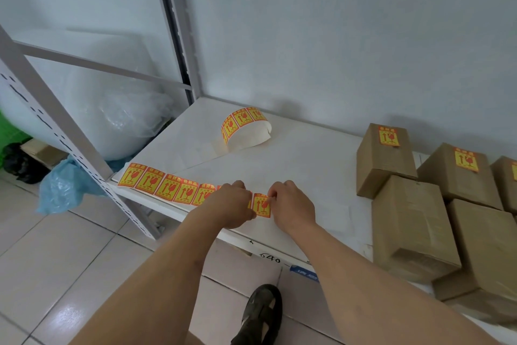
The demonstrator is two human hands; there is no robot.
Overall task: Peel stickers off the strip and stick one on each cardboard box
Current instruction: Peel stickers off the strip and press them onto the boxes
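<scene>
A strip of yellow-and-red stickers (159, 184) lies along the front edge of the white shelf (302, 160). My left hand (228, 205) holds the strip down near its right end, fingers curled onto it. My right hand (291, 203) pinches the edge of the last sticker (261, 205). Several cardboard boxes stand at the right. The back box (383, 160) and its neighbour (458, 174) each carry a sticker on top. Two front boxes (411, 227) (486, 249) show bare tops.
A second curled strip of stickers (243, 128) lies further back on the shelf. A grey metal shelf upright (56, 126) stands at the left, with bubble wrap (112, 98) and a blue bag (63, 185) behind it. My sandalled foot (261, 314) is on the tiled floor.
</scene>
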